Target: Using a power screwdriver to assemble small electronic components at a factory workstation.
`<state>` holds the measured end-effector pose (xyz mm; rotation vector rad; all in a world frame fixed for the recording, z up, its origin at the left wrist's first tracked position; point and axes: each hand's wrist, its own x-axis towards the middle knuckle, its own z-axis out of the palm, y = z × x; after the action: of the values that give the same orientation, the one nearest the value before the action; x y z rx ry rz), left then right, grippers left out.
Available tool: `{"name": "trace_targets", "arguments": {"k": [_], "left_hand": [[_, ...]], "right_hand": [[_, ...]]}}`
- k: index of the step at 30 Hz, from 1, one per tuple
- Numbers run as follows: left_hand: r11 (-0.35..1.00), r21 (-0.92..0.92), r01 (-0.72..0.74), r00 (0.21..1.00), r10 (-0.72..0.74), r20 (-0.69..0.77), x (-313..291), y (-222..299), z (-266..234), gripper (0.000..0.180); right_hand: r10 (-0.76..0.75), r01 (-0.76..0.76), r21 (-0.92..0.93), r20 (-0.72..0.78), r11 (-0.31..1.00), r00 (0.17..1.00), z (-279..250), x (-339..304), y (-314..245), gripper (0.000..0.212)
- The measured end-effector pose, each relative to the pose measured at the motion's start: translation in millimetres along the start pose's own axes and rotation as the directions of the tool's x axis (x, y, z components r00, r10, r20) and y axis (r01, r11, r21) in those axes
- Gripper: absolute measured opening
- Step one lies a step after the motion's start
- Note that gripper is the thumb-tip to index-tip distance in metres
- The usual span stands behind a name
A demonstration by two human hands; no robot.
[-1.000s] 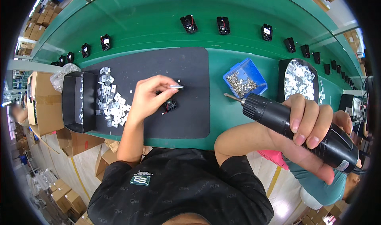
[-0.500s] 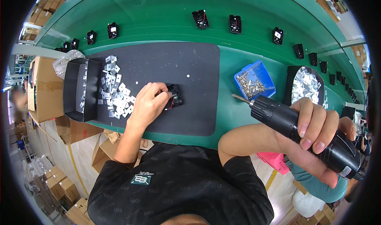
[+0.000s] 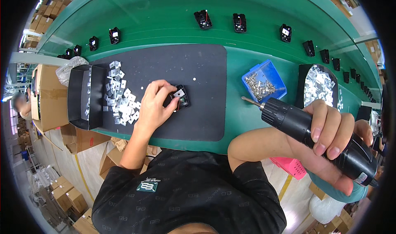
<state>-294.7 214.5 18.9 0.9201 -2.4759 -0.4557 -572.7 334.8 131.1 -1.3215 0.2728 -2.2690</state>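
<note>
A small black plastic housing (image 3: 184, 103) with red wire lies on the dark mat (image 3: 198, 122). In it sits a metal plate (image 3: 179, 93) with a hole. At the housing's left side is my left hand (image 3: 156, 104), its thumb and forefinger apart beside the plate; whether they touch the housing I cannot tell. My right hand (image 3: 330, 131) is wrapped round a black electric screwdriver (image 3: 286, 117), held above the right part of the bench. Its bit points left, near a blue bin (image 3: 277, 78) of screws (image 3: 260, 87).
Loose metal plates (image 3: 123, 106) lie in a heap left of my left hand, beside a black box (image 3: 78, 96). Another box of plates (image 3: 319, 87) stands at the right. Several black housings (image 3: 202, 19) line the green strip (image 3: 165, 32) at the back. A person (image 3: 336, 190) is at the lower right.
My left thumb and forefinger have spread, letting go of the plate, which now shows in the housing. The right hand keeps the screwdriver almost where it was.
</note>
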Motion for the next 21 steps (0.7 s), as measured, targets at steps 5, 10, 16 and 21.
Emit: {"name": "trace_targets", "arguments": {"k": [5, 10, 16, 21], "left_hand": [[0.952, -0.263, 0.158, 0.987, -0.164, 0.002, 23, -4, 2, 0.023], [0.995, 0.033, 0.099, 0.908, -0.104, 0.407, 49, 2, -2, 0.040], [0.981, -0.082, 0.178, 0.948, -0.148, 0.283, 66, 9, 8, 0.027], [0.990, 0.032, 0.141, 0.872, -0.139, 0.470, 83, 8, 38, 0.021]], "right_hand": [[-0.004, 0.005, 0.007, -0.019, 1.000, 1.000, 3, 0, 2, 0.070], [0.015, -0.015, 0.043, -0.016, 0.999, 1.000, 6, 2, 0, 0.068], [-0.012, 0.012, 0.047, 0.003, 0.999, 1.000, 0, 0, -11, 0.067], [-0.029, 0.029, 0.041, -0.007, 0.999, 1.000, -2, 0, -11, 0.071]]}}
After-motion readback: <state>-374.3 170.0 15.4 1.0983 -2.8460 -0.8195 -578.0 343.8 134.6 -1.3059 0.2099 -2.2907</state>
